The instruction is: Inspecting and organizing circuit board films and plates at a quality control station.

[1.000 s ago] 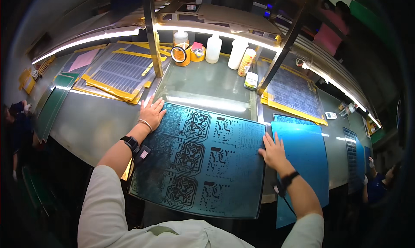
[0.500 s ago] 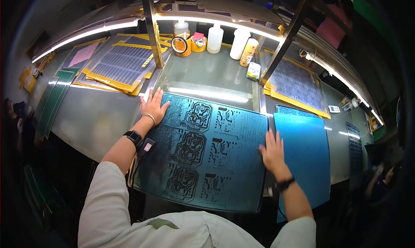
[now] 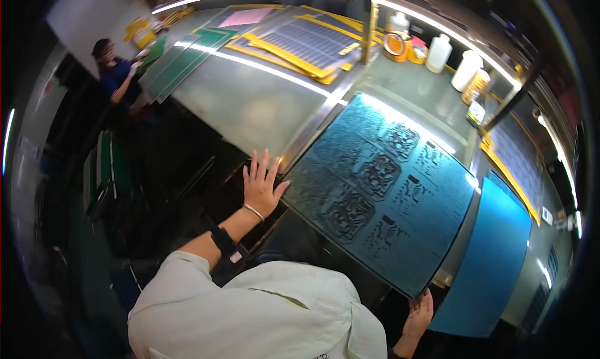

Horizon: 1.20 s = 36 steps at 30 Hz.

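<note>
Hands (image 3: 261, 194) (left outspread) at patterned panel (image 3: 382, 199)

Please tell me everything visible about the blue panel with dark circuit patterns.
The patterned panel is a thin, rectangular, glossy teal-blue sheet with dark circuit-like shapes repeated in three rows; its material is unclear. It appears roughly flat on the grey table, diagonal in view, left of a plain blue sheet. The right hand touches its near corner; the open left hand is at its left corner, contact unclear.
</note>
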Tool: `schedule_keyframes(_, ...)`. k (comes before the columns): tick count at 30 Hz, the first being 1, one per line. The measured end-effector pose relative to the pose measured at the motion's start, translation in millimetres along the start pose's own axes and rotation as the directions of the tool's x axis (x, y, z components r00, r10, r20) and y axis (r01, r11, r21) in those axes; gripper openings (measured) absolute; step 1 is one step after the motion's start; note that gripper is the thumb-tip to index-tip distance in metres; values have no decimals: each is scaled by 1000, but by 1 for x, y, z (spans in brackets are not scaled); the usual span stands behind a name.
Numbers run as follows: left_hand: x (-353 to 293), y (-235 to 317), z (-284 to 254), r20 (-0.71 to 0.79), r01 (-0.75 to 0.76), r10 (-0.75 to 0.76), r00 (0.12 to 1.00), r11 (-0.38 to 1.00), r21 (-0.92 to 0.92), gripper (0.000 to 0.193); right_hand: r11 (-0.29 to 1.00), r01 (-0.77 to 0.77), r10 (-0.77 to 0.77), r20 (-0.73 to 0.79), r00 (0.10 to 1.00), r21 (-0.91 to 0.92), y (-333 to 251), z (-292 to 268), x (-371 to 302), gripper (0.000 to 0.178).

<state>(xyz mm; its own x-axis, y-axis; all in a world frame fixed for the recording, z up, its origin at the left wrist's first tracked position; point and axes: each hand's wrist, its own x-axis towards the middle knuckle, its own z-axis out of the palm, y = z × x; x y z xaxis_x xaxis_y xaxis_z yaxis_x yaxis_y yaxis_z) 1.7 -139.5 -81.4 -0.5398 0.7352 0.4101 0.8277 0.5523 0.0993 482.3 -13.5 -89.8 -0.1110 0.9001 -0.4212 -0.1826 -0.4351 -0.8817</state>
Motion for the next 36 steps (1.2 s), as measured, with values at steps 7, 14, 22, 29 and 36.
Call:
schedule_keyframes(7,-32,-19,-6,504,699,-491,710,407,-588,31,961,-200,144,273,951,190,-12,28,15,26)
schedule_keyframes(14,-9,-53,-24,866,869,-85,493,-5,-495,24,973,-221,182,359,916,71,-31,16,1,36)
schedule_keyframes(22,56,-38,-11,824,823,239,513,133,-552,30,980,-186,200,378,904,-75,-53,21,0,42)
schedule_keyframes(29,79,-16,-66,717,811,387,580,-193,-552,34,995,102,-94,281,955,-17,-150,23,-74,60)
schedule_keyframes(36,229,150,-182,-213,667,809,547,-576,-473,65,575,811,-815,-157,557,-110,-229,-37,-89,50)
